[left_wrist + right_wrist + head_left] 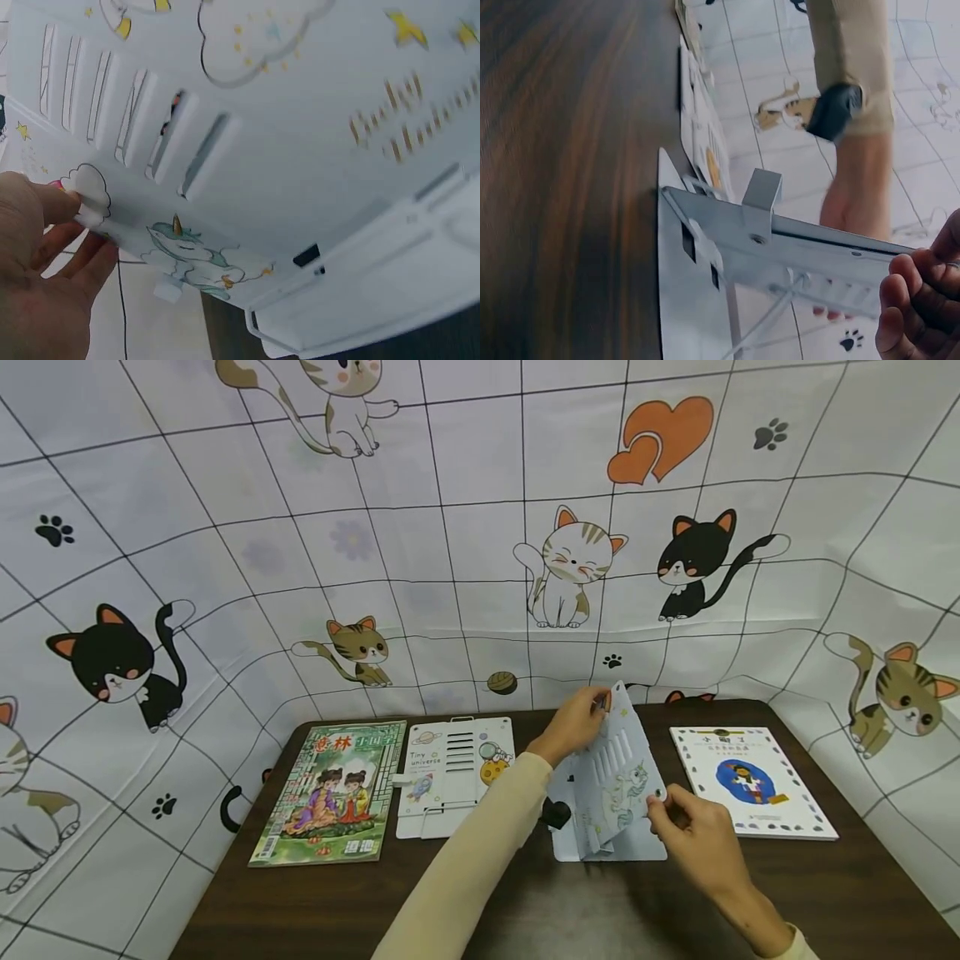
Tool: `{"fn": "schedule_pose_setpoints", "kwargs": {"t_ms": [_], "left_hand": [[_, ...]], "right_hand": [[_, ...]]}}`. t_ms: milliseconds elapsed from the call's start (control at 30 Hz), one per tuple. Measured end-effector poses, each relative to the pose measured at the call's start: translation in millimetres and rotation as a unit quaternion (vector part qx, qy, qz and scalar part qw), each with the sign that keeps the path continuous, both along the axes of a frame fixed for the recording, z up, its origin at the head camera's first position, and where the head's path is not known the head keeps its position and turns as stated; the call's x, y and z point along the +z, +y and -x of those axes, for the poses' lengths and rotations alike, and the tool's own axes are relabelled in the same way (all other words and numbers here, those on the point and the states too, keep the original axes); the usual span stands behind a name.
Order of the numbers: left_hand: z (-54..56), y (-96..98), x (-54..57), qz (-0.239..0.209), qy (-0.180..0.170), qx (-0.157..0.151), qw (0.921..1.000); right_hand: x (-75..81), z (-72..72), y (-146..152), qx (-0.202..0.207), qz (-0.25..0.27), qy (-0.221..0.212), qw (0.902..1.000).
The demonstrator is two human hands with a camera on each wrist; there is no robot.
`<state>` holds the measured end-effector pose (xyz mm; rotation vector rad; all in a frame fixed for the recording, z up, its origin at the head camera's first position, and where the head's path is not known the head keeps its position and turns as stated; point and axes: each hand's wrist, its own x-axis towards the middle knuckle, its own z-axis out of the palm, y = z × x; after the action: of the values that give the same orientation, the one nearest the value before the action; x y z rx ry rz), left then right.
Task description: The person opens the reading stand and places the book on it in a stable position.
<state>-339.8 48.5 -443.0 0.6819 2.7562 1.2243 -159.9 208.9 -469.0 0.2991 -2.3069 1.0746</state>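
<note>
A pale book stand with a unicorn print and slots is partly unfolded on the table, its panel tilted up from a flat base. My left hand grips the panel near its upper left corner. In the left wrist view, the left thumb lies on the printed face. My right hand pinches the panel's right edge lower down, its fingers curled in the right wrist view. That view also shows a metal clip on the panel's edge and a thin support rod beneath.
A second stand, marked "Tiny universe", lies flat left of the unicorn one. Further left is a green magazine. A white book with a blue circle lies on the right. A cat-print cloth hangs behind the dark table.
</note>
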Motion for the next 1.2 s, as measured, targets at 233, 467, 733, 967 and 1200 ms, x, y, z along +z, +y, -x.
{"fn": "schedule_pose_setpoints", "kwargs": {"t_ms": [233,467,733,967,1200], "left_hand": [[6.2,-14.1,-4.4,-0.032,0.003,0.031,0.9990],[8.7,-35.5,-6.4,-0.066,0.008,0.063,0.9958],[8.9,-59.2,-19.5,-0.136,0.001,0.082,0.9873],[5.2,-81.9,-26.4,-0.165,-0.015,0.105,0.9807],[1.7,-94.0,-27.3,-0.188,-0.033,0.124,0.9737]], "right_hand": [[4.6,12.2,27,-0.039,-0.027,0.003,0.9989],[12.0,40.1,53,-0.060,-0.073,-0.024,0.9952],[14.9,85.8,65,-0.058,-0.075,-0.075,0.9927],[16.1,130.5,62,-0.038,-0.068,-0.095,0.9924],[15.6,159.3,51,-0.048,-0.067,-0.105,0.9911]]}}
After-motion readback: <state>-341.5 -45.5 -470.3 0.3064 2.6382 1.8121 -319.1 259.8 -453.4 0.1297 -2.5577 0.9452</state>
